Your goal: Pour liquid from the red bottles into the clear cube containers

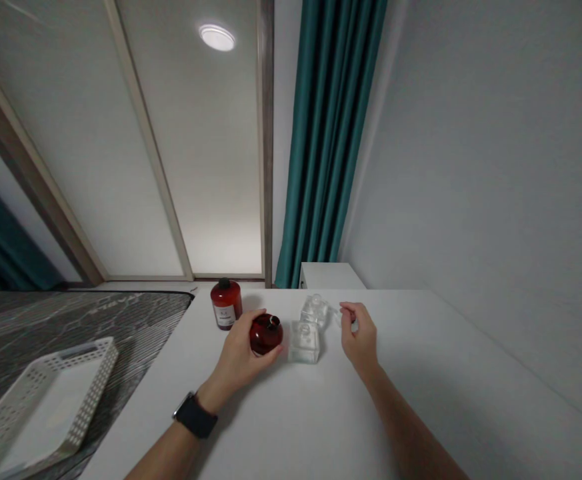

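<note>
My left hand (243, 343) is wrapped round a round dark red glass bottle (265, 335) with a short dark neck at its top. My right hand (359, 333) is closed in a pinch, thumb against fingertips. A faint clear sliver shows by its fingertips, too small to name. Between the hands stand two clear square glass bottles: the nearer one (303, 343) sits just right of the red bottle, the farther one (315, 311) right behind it. A taller red bottle (225, 305) with a black cap and white label stands upright behind my left hand.
Everything stands on a white table (291, 420). A white perforated basket (78, 407) is at the lower left, beyond the table's left edge, over a grey striped surface (145, 320). A white wall (495, 167) borders the right side, and a small white cabinet (331, 275) stands behind.
</note>
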{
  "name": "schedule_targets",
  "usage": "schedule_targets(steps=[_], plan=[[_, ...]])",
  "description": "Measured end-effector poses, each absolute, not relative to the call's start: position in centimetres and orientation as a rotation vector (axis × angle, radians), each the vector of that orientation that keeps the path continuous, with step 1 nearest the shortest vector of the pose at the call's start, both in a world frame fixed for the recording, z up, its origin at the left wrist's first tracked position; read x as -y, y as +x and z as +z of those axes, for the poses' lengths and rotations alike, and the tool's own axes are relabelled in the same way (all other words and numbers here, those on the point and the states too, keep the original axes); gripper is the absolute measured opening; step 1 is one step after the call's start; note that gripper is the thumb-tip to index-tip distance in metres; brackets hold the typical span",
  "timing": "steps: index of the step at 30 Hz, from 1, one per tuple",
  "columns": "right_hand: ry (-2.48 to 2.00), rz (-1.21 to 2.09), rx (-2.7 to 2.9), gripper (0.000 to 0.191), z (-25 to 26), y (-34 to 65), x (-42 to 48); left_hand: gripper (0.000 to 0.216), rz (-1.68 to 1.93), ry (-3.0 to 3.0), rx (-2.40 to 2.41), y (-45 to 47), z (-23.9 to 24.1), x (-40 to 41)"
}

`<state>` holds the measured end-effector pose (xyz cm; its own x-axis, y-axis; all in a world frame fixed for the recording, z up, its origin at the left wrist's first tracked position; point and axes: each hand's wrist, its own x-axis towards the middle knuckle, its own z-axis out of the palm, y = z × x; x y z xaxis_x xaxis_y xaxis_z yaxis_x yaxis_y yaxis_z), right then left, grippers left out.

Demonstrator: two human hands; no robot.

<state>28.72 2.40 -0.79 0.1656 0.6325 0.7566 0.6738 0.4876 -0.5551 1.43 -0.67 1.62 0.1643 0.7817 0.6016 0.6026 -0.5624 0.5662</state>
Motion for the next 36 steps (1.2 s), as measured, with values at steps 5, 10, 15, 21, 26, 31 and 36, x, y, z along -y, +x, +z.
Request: schedule_targets(steps=[5, 10, 15, 21, 26, 31, 36], plan=[[-1.004, 0.086, 1.705, 0.025, -1.1, 23.9, -0.1, 0.058, 1.365, 2.109, -1.374, 1.1, 1.5, 0.4], [-1.033, 0.234, 1.734, 0.047, -2.5, 22.9, -0.2, 0.055, 1.426, 1.995, -1.338, 1.0, 1.3, 0.2], [-1.115, 0.398, 1.809, 0.066, -2.9, 23.4, -0.7, 0.052, 1.434, 1.932, -1.283, 0.5, 1.3, 0.0], [-1.134, 0.516, 1.859, 0.071, -2.7, 24.0, -1.0, 0.052, 1.362, 1.833, -1.168, -0.4, 1.1, -0.4], [-1.120, 0.509, 1.897, 0.072, -2.5, 24.4, -1.0, 0.053, 1.354, 1.804, -1.114, -1.0, 0.6, -0.7], [-1.119, 0.487, 1.944, 0.068, -2.2, 24.4, -0.8, 0.057, 1.349, 1.765, -1.071, -1.4, 0.5, -0.7], [-1.150, 0.526, 1.962, 0.075, -2.1, 24.4, -0.7, 0.054, 1.330, 1.742, -0.989, -1.7, 0.8, -0.8]])
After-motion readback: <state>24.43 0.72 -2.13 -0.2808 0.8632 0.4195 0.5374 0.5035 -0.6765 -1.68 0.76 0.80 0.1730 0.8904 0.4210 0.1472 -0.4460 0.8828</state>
